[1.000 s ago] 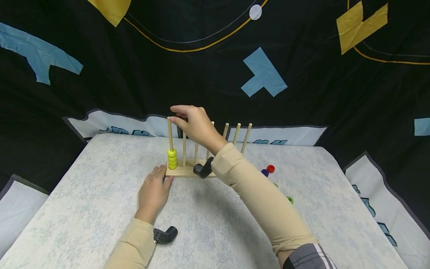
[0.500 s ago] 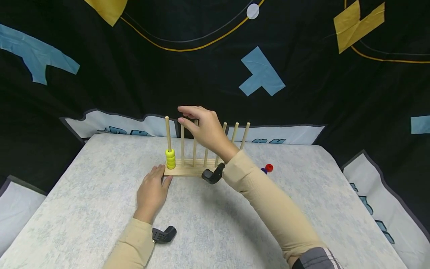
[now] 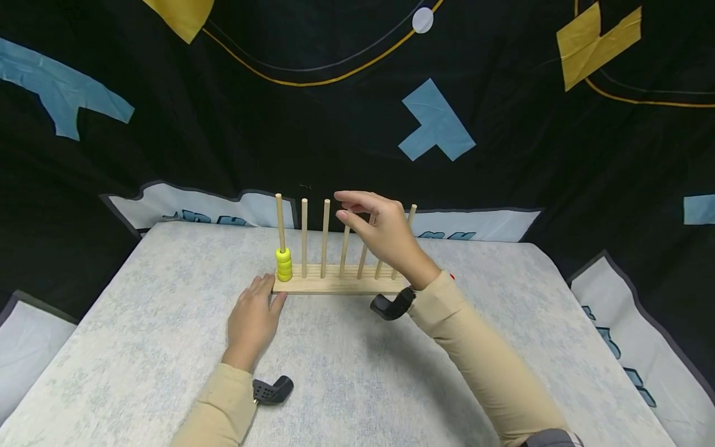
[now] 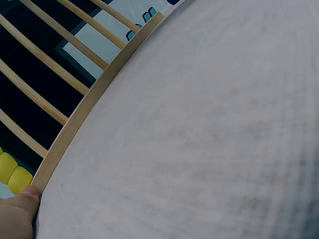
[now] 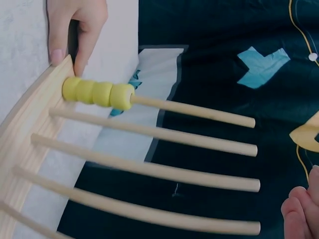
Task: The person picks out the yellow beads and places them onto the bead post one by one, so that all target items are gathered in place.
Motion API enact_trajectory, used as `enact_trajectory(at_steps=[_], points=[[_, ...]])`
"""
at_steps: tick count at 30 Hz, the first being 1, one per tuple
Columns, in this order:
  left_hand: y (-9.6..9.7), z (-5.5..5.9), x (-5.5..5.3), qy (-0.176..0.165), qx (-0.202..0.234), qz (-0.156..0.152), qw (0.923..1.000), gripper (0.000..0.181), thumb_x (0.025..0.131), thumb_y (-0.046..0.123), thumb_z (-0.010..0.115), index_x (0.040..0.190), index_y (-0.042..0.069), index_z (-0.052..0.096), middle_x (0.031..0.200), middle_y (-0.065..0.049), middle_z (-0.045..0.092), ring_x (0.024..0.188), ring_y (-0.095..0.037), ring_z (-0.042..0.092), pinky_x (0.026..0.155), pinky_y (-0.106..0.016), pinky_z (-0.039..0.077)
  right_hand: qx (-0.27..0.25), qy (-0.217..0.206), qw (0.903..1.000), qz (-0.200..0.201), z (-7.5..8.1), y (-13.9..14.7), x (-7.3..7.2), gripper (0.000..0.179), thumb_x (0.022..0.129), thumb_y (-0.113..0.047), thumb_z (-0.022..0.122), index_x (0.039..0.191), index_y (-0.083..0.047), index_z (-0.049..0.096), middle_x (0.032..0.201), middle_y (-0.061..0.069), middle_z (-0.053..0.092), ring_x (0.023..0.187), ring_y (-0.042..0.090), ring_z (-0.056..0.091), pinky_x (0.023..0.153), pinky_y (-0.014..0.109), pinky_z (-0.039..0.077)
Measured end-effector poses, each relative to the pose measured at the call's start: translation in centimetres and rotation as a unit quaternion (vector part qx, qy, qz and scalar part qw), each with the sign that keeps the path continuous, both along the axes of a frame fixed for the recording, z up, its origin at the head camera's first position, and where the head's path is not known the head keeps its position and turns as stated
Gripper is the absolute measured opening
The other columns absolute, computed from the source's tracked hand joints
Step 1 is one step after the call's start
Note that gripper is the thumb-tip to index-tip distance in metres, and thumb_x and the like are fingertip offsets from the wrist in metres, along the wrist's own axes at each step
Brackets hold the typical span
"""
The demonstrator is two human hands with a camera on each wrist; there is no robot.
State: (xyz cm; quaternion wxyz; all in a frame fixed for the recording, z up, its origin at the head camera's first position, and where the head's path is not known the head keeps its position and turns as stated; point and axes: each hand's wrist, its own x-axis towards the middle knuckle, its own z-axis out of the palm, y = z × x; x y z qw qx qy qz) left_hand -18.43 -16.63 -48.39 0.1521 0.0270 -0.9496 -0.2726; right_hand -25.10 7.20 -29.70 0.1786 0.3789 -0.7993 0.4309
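A wooden peg stand (image 3: 335, 285) with a row of upright pegs stands on the table. Several yellow beads (image 3: 283, 265) are stacked on its leftmost peg, also seen as yellow beads (image 5: 97, 93) in the right wrist view. My left hand (image 3: 254, 320) holds the base's left end, thumb at the front edge; the right wrist view shows thumb and finger on either side of it. My right hand (image 3: 385, 230) is raised among the pegs right of the middle, fingers loosely bent, with a gap between thumb and fingers and nothing held. It hides some peg tops.
A sliver of a red bead (image 3: 452, 277) shows behind my right sleeve. A pale mottled cloth covers the table (image 3: 167, 347). Behind it hangs a black curtain (image 3: 251, 136) with blue and yellow patches.
My right hand has moved right and slightly down, away from the leftmost peg. Its forearm now hides the blue and green beads seen earlier. My left hand stays at the base.
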Motion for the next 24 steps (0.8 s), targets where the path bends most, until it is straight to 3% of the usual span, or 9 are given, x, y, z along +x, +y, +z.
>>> enact_trajectory(at_steps=[14,24], points=[[0.0,0.0,-0.1,0.001,-0.004,-0.002,1.0000,0.057,0.101,0.032,0.057,0.145,-0.002,0.045,0.151,-0.022,0.046,0.143,-0.041,0.039,0.120,-0.056,0.030,-0.012,-0.006,0.9993,-0.034,-2.0,5.9,1.1,0.030,0.094,-0.011,0.068,0.124,-0.005,0.068,0.122,0.009,0.071,0.106,0.019,0.066,0.092,0.033,0.057],[0.0,-0.1,0.0,-0.001,-0.004,0.000,1.0000,0.057,0.101,0.033,0.057,0.145,-0.002,0.045,0.151,-0.022,0.046,0.144,-0.041,0.038,0.120,-0.055,0.030,-0.005,-0.037,0.9947,-0.096,-4.3,9.7,1.7,0.027,0.095,-0.013,0.068,0.121,-0.006,0.069,0.119,0.008,0.071,0.104,0.020,0.068,0.096,0.028,0.056]])
